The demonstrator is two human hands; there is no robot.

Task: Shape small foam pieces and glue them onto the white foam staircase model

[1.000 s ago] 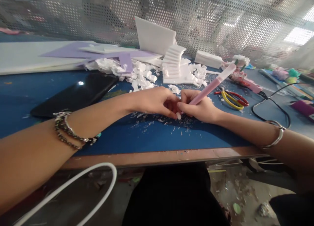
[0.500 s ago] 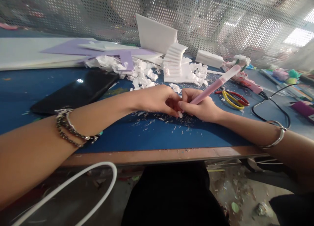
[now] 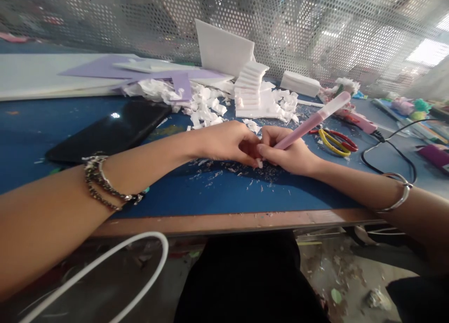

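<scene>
My right hand (image 3: 289, 152) is closed around a pink pen-shaped tool (image 3: 312, 121) with a clear pale end that points up and to the right. Its working tip is hidden behind my fingers. My left hand (image 3: 229, 143) pinches a small white piece (image 3: 259, 163), of which only a bit shows below the fingertips. Both hands meet just above the blue table, fingers almost touching. Fine white shavings (image 3: 249, 180) lie scattered on the table beneath them.
Behind my hands are crumpled white scraps (image 3: 206, 105), stacked white foam strips (image 3: 250, 86) and an upright white sheet (image 3: 224, 47). A black phone (image 3: 108, 131) lies left. Yellow-and-red-handled pliers (image 3: 335, 143) and a black cable (image 3: 389, 152) are right. A perforated metal screen (image 3: 140, 28) stands behind.
The pink tool has tilted slightly, its upper end shifting a little to the right. The white piece at my left fingertips looks slightly turned. Both hands stay nearly in place.
</scene>
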